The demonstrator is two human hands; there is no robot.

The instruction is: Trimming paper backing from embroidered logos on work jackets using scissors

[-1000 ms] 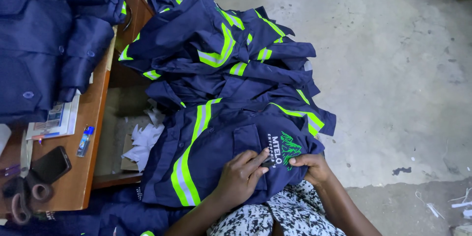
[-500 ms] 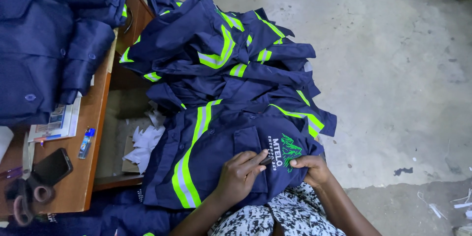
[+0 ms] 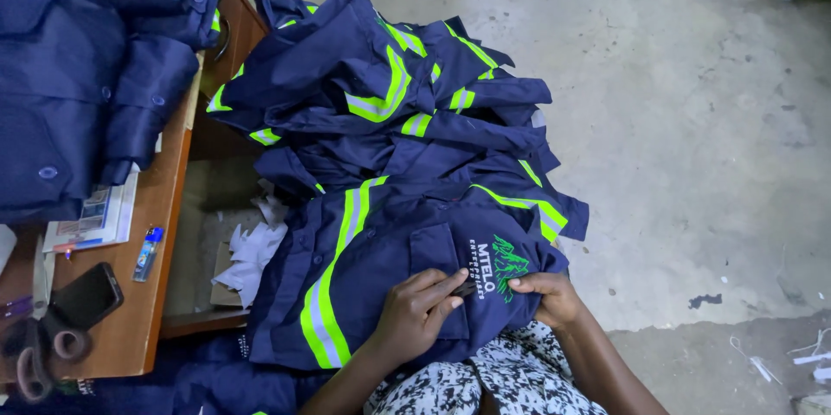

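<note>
Navy cotton work shirt with lime reflective stripes [image 3: 381, 294] is lying across the lap. Left hand [image 3: 415, 315] is pinching a small dark tool at the embroidered chest; right hand [image 3: 545, 294] is gripping the fabric, apparently keeping it taut.

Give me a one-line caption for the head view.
Both hands, left hand and right hand, press a navy work shirt with reflective stripes.

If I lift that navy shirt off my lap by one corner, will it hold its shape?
Probably not. The shirt drapes in folds over the lap, so it likely hangs limp. It looks light. The pile behind overlaps its top edge, so lifting may drag neighbours.
</note>
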